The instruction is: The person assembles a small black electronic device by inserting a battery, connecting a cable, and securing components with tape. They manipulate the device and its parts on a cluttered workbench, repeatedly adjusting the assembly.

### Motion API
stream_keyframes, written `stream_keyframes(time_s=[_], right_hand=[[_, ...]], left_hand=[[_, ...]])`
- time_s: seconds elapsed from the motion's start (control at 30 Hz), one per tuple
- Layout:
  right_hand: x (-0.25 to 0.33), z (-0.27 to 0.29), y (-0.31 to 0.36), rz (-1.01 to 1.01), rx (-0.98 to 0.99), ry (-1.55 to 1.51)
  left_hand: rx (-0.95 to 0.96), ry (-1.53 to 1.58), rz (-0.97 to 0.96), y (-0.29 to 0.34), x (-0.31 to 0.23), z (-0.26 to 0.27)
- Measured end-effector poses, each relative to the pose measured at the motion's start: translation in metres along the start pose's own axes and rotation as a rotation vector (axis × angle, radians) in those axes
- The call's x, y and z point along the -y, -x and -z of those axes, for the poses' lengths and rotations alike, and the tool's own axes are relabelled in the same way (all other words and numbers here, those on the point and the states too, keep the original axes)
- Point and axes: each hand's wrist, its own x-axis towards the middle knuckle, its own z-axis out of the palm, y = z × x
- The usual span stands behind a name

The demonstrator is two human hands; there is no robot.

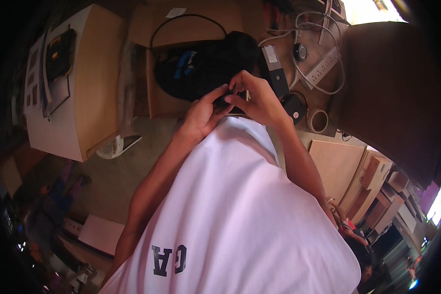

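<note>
Both my hands meet in front of my chest, over the near edge of a cardboard box. A small dark object (222, 102) lies in the fingers of my left hand (201, 115); its kind cannot be made out. My right hand (259, 100) curls over the same object, its thumb and bent fingers closed against it, and the fingertips of both hands nearly touch. Just beyond them, a black bag-like bundle (206, 68) with a blue patch fills the cardboard box (150, 93). A thin black cable or handle (181, 17) arches above the bundle.
Right of the box stand a black case (275, 73), a tape roll (318, 121), a white power strip (322, 67) and looped grey cables (341, 59). A wooden cabinet (103, 63) rises at the left. A dark brown panel (392, 88) bounds the right; boards (335, 164) lean below it.
</note>
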Motion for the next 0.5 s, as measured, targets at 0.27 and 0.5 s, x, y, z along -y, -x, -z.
stream_keyframes(time_s=[0.27,0.5], right_hand=[[0.001,0.009,-0.001,-0.199,0.001,-0.065],[0.008,0.005,-0.021,-0.195,0.026,0.108]], left_hand=[[-0.028,0.065,-0.017,-0.007,0.010,0.006],[0.038,0.138,0.077,-0.015,0.013,0.016]])
